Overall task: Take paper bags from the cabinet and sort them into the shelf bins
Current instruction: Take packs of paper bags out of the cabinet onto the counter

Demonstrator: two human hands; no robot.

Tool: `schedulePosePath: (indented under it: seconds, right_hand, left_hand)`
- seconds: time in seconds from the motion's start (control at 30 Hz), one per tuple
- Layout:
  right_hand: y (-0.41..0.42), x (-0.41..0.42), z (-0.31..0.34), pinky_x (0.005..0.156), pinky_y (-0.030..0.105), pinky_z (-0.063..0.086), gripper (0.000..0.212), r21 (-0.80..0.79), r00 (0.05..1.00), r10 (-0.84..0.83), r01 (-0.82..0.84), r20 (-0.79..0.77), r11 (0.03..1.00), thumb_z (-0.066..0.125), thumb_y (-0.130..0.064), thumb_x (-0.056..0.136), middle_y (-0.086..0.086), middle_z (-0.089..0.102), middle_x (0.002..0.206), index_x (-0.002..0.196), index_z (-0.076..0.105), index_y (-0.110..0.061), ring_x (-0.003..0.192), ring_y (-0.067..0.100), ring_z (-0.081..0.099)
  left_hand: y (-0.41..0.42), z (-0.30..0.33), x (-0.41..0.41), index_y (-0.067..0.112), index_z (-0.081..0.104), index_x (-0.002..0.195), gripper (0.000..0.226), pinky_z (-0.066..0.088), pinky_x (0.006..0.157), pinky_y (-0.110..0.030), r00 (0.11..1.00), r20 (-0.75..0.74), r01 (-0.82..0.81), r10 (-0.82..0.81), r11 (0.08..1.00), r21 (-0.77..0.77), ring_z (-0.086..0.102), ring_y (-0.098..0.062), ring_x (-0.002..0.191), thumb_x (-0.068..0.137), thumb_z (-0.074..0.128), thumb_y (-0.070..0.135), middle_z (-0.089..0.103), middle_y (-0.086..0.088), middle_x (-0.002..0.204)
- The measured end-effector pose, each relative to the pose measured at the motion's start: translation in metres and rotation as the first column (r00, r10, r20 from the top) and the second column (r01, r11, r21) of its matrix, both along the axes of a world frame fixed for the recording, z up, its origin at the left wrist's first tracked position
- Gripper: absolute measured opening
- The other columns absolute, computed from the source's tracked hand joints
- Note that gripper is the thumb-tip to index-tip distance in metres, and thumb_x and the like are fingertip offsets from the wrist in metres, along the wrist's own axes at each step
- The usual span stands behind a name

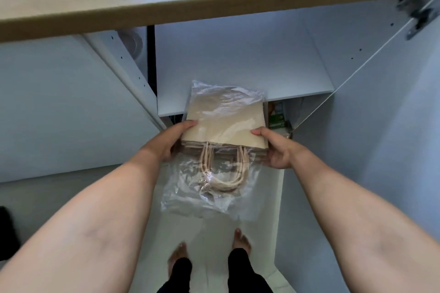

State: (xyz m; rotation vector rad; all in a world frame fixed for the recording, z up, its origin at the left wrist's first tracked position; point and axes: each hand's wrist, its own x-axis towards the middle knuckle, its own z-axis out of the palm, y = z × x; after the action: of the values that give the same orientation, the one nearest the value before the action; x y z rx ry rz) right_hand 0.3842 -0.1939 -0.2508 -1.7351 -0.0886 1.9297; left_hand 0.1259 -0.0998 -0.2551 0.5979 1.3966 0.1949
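Paper bag stack point(226, 123), in a clear plastic sleeve point(202, 195), sits at the front edge of the cabinet shelf point(238, 59). My left hand point(171, 140) and right hand point(277, 147) grip its near corners, thumbs on top. Twine handles point(223, 171) hang toward me.

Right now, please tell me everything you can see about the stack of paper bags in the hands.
The stack of paper bags is beige kraft paper, flat-folded, many layers showing at its near edge. Pale twisted-cord handles hang from that edge toward the person. A loose clear plastic wrap covers it, crumpled at both ends. It is held about level in front of the white cabinet shelf; the left hand and right hand grip its sides, thumbs on top.
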Motion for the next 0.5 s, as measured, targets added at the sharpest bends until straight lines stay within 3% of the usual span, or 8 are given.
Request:
schedulePosePath:
  seconds: [0.17,0.33,0.43,0.5]
  right_hand:
    - [-0.035,-0.014,0.022,0.071,0.031,0.054,0.019,0.002,0.999,0.032,-0.032,-0.018,0.999,0.067,-0.031,0.084,0.007,0.072,0.070,0.090,0.062,-0.014,0.074,0.020,0.066]
    - [-0.077,-0.044,0.049,0.076,0.028,0.052,0.017,0.017,0.997,-0.076,0.076,-0.026,0.997,0.066,-0.030,0.086,0.005,0.072,0.072,0.085,0.063,-0.013,0.076,0.019,0.065]
    - [-0.108,-0.062,0.069,0.085,0.028,0.048,0.016,0.046,0.990,-0.139,0.139,-0.003,0.989,0.064,-0.032,0.086,0.005,0.069,0.081,0.086,0.063,-0.016,0.078,0.018,0.063]
    - [-0.126,-0.071,0.082,0.085,0.029,0.049,0.017,0.058,0.984,-0.177,0.175,0.019,0.983,0.064,-0.033,0.087,0.005,0.071,0.071,0.086,0.063,-0.015,0.074,0.018,0.064]
  left_hand:
    - [-0.015,0.021,-0.022,0.006,0.062,0.097,0.058,0.058,0.056,-0.032,0.999,0.028,0.048,-0.045,0.991,-0.126,0.073,-0.025,0.062,0.051,0.087,0.031,0.075,-0.012,0.075]
    - [-0.026,0.045,-0.037,0.009,0.063,0.083,0.039,0.059,0.054,-0.031,0.981,-0.033,0.184,-0.191,0.973,-0.142,0.070,-0.022,0.053,0.065,0.082,0.037,0.074,-0.009,0.067]
    - [-0.036,0.068,-0.046,0.010,0.063,0.080,0.041,0.056,0.084,-0.033,0.956,-0.001,0.290,-0.295,0.942,-0.167,0.071,-0.022,0.062,0.059,0.084,0.039,0.074,-0.009,0.075]
    - [-0.044,0.087,-0.049,0.009,0.063,0.082,0.043,0.047,0.100,-0.035,0.940,0.011,0.339,-0.342,0.925,-0.174,0.068,-0.023,0.073,0.058,0.084,0.037,0.072,-0.008,0.083]
